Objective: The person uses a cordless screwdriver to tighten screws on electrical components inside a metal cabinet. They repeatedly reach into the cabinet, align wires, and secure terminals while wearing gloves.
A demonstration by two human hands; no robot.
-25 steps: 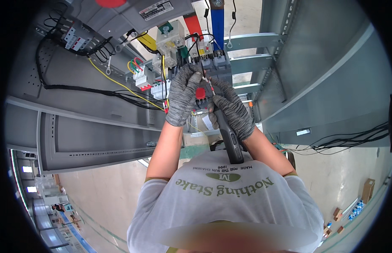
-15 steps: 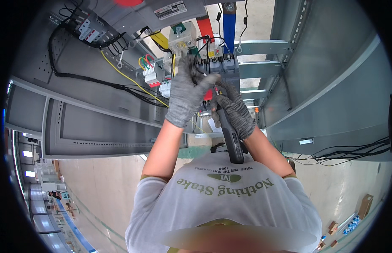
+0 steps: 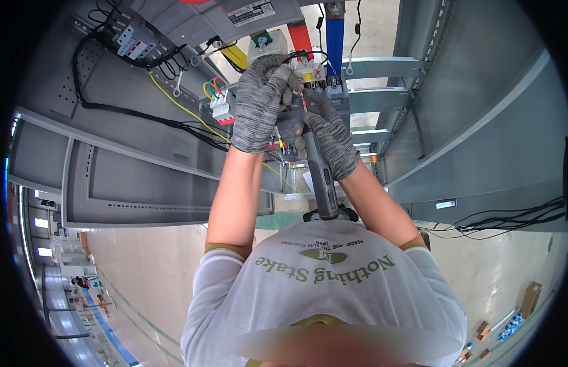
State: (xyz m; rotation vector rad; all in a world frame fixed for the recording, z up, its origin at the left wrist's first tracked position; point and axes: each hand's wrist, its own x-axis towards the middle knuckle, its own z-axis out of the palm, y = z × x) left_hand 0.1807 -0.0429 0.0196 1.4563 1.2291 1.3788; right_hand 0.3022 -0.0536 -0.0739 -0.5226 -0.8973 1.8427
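Note:
My right hand (image 3: 333, 137), in a grey knitted glove, is closed around a dark grey cordless electric screwdriver (image 3: 323, 180). The tool's body slopes down toward my chest, and its thin red-banded bit (image 3: 304, 103) points away from me into the cabinet. Beside the bit's tip, my gloved left hand (image 3: 259, 105) has its fingers curled together; what they pinch is too small to make out. Both hands are over a grey breaker block (image 3: 336, 95) with dark terminals. Black wires (image 3: 320, 55) loop just beyond the left fingertips.
Red (image 3: 301, 40), yellow (image 3: 235, 56) and blue busbars (image 3: 334, 46) run away beyond the hands. A small white breaker (image 3: 222, 107) with coloured wires sits left of them. Grey cabinet walls (image 3: 479, 92) and metal crossbars (image 3: 382, 66) enclose the right side. A black cable bundle (image 3: 137, 116) crosses the left panel.
Both hands and the screwdriver have shifted slightly left and farther into the cabinet. The left hand has turned, its fingers now curled near the bit's tip.

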